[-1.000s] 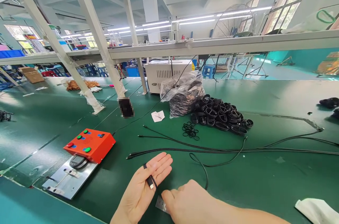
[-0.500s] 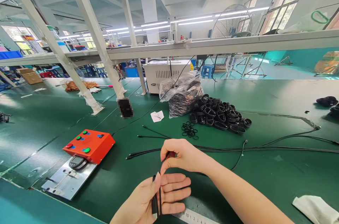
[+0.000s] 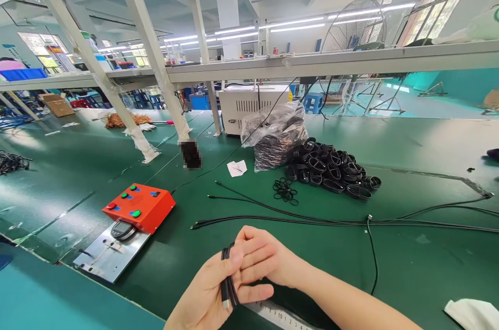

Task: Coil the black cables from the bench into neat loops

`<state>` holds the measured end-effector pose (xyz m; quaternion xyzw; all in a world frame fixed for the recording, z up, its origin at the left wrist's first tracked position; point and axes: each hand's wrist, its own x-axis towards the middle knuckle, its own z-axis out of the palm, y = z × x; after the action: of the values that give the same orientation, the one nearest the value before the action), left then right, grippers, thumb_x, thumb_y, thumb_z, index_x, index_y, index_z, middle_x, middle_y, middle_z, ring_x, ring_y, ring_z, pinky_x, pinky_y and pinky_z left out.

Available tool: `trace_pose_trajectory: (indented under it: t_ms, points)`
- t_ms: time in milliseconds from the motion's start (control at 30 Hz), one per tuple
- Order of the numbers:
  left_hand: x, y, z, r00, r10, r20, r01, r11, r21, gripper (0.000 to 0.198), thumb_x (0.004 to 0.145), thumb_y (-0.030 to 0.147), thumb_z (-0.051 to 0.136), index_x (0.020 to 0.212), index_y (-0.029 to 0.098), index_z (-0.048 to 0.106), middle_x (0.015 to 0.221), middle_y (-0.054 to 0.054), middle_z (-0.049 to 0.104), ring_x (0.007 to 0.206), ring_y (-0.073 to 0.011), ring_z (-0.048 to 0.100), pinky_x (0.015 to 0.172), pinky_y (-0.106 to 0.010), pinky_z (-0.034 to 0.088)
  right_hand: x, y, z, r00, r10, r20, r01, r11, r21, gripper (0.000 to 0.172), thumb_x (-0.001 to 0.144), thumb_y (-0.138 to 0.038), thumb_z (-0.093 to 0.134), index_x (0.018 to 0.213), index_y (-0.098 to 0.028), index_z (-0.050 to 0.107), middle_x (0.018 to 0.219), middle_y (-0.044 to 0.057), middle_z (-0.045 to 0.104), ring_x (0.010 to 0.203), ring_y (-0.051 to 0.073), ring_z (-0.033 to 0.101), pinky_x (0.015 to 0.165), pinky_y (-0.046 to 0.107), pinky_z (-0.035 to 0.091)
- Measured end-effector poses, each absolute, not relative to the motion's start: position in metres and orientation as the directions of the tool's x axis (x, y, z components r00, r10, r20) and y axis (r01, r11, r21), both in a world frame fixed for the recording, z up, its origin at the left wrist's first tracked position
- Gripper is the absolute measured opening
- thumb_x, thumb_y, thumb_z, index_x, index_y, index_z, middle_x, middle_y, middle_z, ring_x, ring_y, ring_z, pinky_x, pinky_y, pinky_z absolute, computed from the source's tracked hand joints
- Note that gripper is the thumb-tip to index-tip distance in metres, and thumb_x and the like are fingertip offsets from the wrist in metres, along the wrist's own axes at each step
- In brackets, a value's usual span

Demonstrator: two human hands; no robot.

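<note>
My left hand (image 3: 212, 296) is low in the middle, palm up, with turns of a thin black cable (image 3: 227, 288) wound round its fingers and the thumb pressing on them. My right hand (image 3: 260, 262) lies across the left fingers, pinched on the same cable. The cable's loose end (image 3: 373, 252) trails right over the green table to a small plug. A steel ruler (image 3: 280, 317) lies just under my hands.
An orange button box (image 3: 138, 207) on a metal plate with a gauge sits at left. Long black cables (image 3: 331, 222) run across the table. Behind them lie coiled cable bundles (image 3: 331, 166), small black rings (image 3: 285, 190), a plastic bag (image 3: 275, 135) and a white machine (image 3: 249, 104).
My right hand left the ruler, took the cable and wound it round my left fingers. The left hand went from flat open to gripping the coil. The loose end slid right.
</note>
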<state>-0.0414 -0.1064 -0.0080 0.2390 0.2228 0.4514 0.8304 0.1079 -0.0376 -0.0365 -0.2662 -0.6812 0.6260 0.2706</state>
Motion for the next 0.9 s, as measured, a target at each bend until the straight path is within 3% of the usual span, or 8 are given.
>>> trace_pose_trajectory:
  t_ms: [100, 167, 300, 467, 567, 700, 800, 900]
  points:
    - [-0.042, -0.107, -0.005, 0.474, 0.868, -0.15, -0.665, 0.465, 0.584, 0.04, 0.092, 0.008, 0.044, 0.124, 0.017, 0.065, 0.133, -0.016, 0.063, 0.132, -0.034, 0.048, 0.104, -0.051, 0.046, 0.115, -0.045, -0.039, -0.754, 0.653, 0.069, 0.143, 0.266, -0.953, 0.011, 0.082, -0.015, 0.052, 0.091, -0.019, 0.058, 0.092, 0.004, 0.066, 0.089, 0.019, 0.063, 0.082, 0.033, 0.05]
    - [-0.041, -0.108, -0.003, 0.448, 0.877, -0.174, -0.659, 0.455, 0.599, 0.039, 0.091, 0.008, 0.046, 0.123, 0.017, 0.066, 0.136, -0.015, 0.06, 0.134, -0.035, 0.045, 0.103, -0.05, 0.047, 0.117, -0.049, -0.039, -0.766, 0.642, 0.029, 0.204, 0.285, -0.937, 0.015, 0.08, -0.009, 0.05, 0.087, -0.018, 0.06, 0.082, 0.002, 0.065, 0.08, 0.017, 0.063, 0.073, 0.029, 0.052]
    - [-0.037, -0.112, 0.0, 0.378, 0.902, -0.207, -0.625, 0.413, 0.663, 0.036, 0.092, 0.011, 0.048, 0.124, 0.017, 0.066, 0.143, -0.012, 0.054, 0.135, -0.0356, 0.043, 0.099, -0.043, 0.052, 0.114, -0.06, -0.035, -0.759, 0.639, -0.127, 0.329, 0.207, -0.921, 0.019, 0.086, -0.012, 0.042, 0.071, -0.017, 0.052, 0.052, -0.006, 0.045, 0.045, 0.008, 0.048, 0.045, 0.017, 0.04]
    - [-0.036, -0.113, 0.0, 0.296, 0.937, -0.183, -0.586, 0.33, 0.74, 0.038, 0.094, 0.014, 0.05, 0.129, 0.025, 0.062, 0.153, -0.003, 0.042, 0.136, -0.0311, 0.043, 0.105, -0.037, 0.047, 0.117, -0.085, -0.018, -0.72, 0.612, -0.326, 0.451, 0.056, -0.891, 0.03, 0.096, -0.021, 0.029, 0.072, -0.019, 0.047, 0.047, -0.006, 0.043, 0.037, 0.007, 0.041, 0.039, 0.016, 0.033]
    - [-0.04, -0.113, -0.003, 0.259, 0.947, -0.19, -0.595, 0.312, 0.741, 0.037, 0.097, 0.022, 0.047, 0.132, 0.025, 0.059, 0.144, -0.006, 0.054, 0.133, -0.0283, 0.048, 0.111, -0.039, 0.041, 0.124, -0.093, -0.012, -0.721, 0.634, -0.28, 0.534, 0.249, -0.808, 0.02, 0.096, -0.021, 0.035, 0.094, -0.019, 0.055, 0.056, -0.003, 0.055, 0.041, 0.01, 0.048, 0.042, 0.019, 0.036]
    - [-0.044, -0.114, -0.004, 0.3, 0.942, -0.151, -0.612, 0.311, 0.727, 0.036, 0.098, 0.025, 0.044, 0.126, 0.015, 0.064, 0.12, -0.015, 0.072, 0.128, -0.0301, 0.054, 0.113, -0.045, 0.037, 0.122, -0.087, -0.019, -0.74, 0.65, -0.172, 0.621, 0.563, -0.545, 0.025, 0.083, -0.011, 0.05, 0.105, -0.022, 0.057, 0.075, 0.001, 0.067, 0.057, 0.015, 0.062, 0.052, 0.023, 0.04]
    - [-0.042, -0.114, -0.002, 0.361, 0.921, -0.147, -0.609, 0.352, 0.71, 0.038, 0.099, 0.027, 0.041, 0.127, 0.014, 0.063, 0.122, -0.016, 0.07, 0.128, -0.0321, 0.054, 0.11, -0.048, 0.039, 0.114, -0.082, -0.03, -0.765, 0.627, -0.148, 0.627, 0.672, -0.394, 0.024, 0.075, -0.011, 0.057, 0.096, -0.022, 0.059, 0.081, 0.001, 0.069, 0.065, 0.019, 0.067, 0.056, 0.024, 0.043]
    - [-0.042, -0.111, -0.002, 0.321, 0.934, -0.156, -0.609, 0.33, 0.721, 0.037, 0.099, 0.026, 0.042, 0.131, 0.022, 0.059, 0.141, -0.009, 0.057, 0.135, -0.0287, 0.046, 0.109, -0.042, 0.04, 0.113, -0.086, -0.034, -0.782, 0.612, -0.117, 0.612, 0.722, -0.323, 0.024, 0.071, -0.015, 0.06, 0.094, -0.021, 0.057, 0.074, 0.0, 0.066, 0.057, 0.018, 0.065, 0.05, 0.023, 0.039]
